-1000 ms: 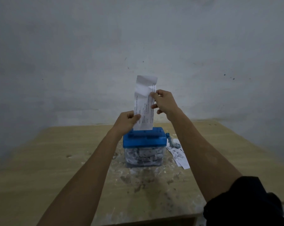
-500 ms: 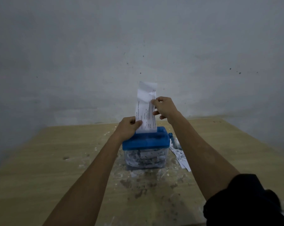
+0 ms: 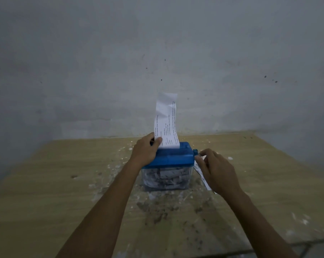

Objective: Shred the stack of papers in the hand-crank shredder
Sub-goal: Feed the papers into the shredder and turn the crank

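Note:
A small hand-crank shredder (image 3: 173, 158) with a blue lid and a clear bin full of paper shreds stands mid-table. A folded printed sheet (image 3: 166, 120) stands upright in the lid's slot. My left hand (image 3: 145, 151) pinches the sheet's lower left edge, just above the lid. My right hand (image 3: 214, 169) is at the shredder's right side by the blue crank knob (image 3: 195, 152), fingers curled; whether they grip the crank is hidden. The remaining papers (image 3: 202, 174) lie flat to the right of the bin, mostly under my right hand.
The wooden table (image 3: 64, 192) carries white flecks and dark smudges around and in front of the shredder. A grey wall (image 3: 157, 53) rises right behind the table's far edge. The table's front edge shows at the lower right.
My right hand let go of the sheet and dropped down to the crank side of the shredder. The sheet sank lower into the slot. My left hand stays pinching its lower edge.

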A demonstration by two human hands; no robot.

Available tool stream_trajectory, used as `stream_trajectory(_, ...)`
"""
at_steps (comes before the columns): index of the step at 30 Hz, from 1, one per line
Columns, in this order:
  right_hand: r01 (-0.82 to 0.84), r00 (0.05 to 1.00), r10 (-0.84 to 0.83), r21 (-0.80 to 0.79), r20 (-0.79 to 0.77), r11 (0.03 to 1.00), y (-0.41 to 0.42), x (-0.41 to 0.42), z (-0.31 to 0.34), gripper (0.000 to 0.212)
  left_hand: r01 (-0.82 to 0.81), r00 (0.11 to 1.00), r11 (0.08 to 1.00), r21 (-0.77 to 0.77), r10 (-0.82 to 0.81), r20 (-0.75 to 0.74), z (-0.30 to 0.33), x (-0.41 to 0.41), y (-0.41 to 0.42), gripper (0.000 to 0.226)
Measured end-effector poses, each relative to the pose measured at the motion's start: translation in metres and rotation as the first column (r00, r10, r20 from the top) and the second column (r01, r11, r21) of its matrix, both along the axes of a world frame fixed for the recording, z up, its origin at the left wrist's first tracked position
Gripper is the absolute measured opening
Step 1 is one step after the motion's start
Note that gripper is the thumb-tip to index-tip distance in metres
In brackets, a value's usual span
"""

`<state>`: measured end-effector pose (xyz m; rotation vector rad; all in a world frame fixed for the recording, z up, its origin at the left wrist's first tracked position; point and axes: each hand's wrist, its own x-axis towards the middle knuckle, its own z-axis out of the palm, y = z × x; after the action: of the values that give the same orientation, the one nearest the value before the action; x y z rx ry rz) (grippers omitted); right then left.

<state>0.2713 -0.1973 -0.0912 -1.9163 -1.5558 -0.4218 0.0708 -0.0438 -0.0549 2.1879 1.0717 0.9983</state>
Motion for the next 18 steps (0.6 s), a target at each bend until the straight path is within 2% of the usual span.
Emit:
stream_trajectory(5,-0.034,0.985,0.035,-0.011,0.17,0.999,0.004,0.01,-0.003,0.042,0.014,0.997,1.0,0.009,-0.014,-0.071,0.001,0.001,0.001,0.03)
stream_trajectory(11,0.041,0.964,-0.054,0.054,0.261,0.998,0.015,0.01,0.008,0.063,0.012,0.996,0.999,0.04,-0.008,-0.093,0.0,0.001,0.003,0.03)
stream_trajectory(13,0.139,0.944,-0.113,-0.063,0.31,0.988,0.017,0.009,0.019,0.056,0.024,0.994,0.999,0.045,-0.019,-0.103,0.0,0.0,0.004,0.028)
stream_trajectory(15,0.156,0.938,-0.084,-0.192,0.338,0.969,0.027,0.018,0.035,0.039,0.047,0.993,0.997,0.057,-0.041,-0.111,0.0,0.0,0.005,0.032)
stream_trajectory(16,0.131,0.954,-0.047,-0.269,0.298,0.954,0.033,0.023,0.047,0.036,0.064,0.992,0.996,0.064,-0.056,-0.114,0.0,0.001,0.005,0.032)
stream_trajectory(18,0.019,0.996,0.022,-0.458,0.085,0.889,0.048,0.03,0.073,0.04,0.089,0.99,0.994,0.065,-0.081,-0.118,-0.001,0.002,0.005,0.031)
